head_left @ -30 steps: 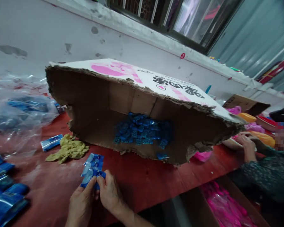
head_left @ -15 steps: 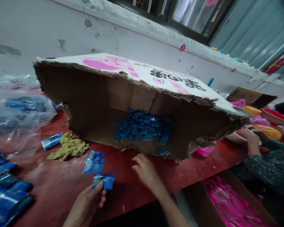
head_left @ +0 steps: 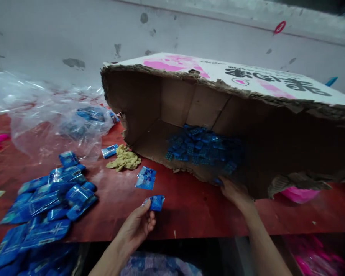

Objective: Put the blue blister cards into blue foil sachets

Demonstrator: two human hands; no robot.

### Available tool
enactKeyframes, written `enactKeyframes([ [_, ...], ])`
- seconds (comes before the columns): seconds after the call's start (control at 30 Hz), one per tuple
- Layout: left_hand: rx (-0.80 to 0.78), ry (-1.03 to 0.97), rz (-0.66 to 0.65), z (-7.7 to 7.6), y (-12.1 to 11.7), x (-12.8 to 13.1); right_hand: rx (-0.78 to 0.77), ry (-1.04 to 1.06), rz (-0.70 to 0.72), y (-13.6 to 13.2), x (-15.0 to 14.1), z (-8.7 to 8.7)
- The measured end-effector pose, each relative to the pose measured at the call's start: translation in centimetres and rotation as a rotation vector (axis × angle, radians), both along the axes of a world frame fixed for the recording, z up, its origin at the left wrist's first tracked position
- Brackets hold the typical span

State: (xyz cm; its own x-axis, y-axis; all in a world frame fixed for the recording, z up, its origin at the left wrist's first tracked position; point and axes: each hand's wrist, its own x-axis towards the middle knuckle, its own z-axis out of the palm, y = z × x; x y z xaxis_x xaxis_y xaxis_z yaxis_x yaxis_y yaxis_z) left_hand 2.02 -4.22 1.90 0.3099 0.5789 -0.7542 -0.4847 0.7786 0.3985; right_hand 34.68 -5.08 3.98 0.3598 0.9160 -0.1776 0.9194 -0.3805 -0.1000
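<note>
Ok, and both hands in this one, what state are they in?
Left hand: closed, pinching a blue packet.
Right hand: fingertips at a small blue piece by the box's front edge; grip can't be told.

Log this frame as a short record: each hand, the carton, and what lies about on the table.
left hand: pinching a blue packet
right hand: at the carton's lower front edge, by a small blue piece; grip unclear
carton: torn-edged, opening forward, blue pile inside
table: red; yellowish crumpled item, filled blue pouches, clear plastic
</note>
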Motion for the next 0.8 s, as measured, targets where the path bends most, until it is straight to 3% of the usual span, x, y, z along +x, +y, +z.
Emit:
enactKeyframes([
  [0.1, -0.044, -0.059, 0.048, 0.0, 0.0, -0.4, 0.113, 0.205, -0.035, 0.4, -1.7, 0.6],
  [0.23, -0.054, -0.084, 0.083, -0.2, -0.1, -0.5, 0.443, 1.063, -0.175, 1.0, -7.5, -0.7],
  [0.3, -0.051, -0.074, 0.094, -0.4, -0.1, -0.5, 0.497, 1.270, -0.152, 1.2, -11.1, -1.9],
  [0.4, -0.037, -0.038, 0.118, -0.7, -0.1, -0.7, 0.516, 1.104, -0.112, 1.2, -15.3, -3.3],
  [0.5, -0.015, 0.001, 0.127, -0.8, 0.0, -1.0, 0.488, 0.961, -0.121, 0.8, -17.1, -3.8],
  [0.7, 0.047, 0.015, 0.124, -0.8, -0.3, -1.2, 0.411, 1.470, -0.217, 0.2, -17.8, -2.5],
  [0.8, 0.108, -0.004, 0.097, -0.9, -0.5, -1.2, 0.397, 1.565, -0.222, 0.0, -18.3, -1.7],
])
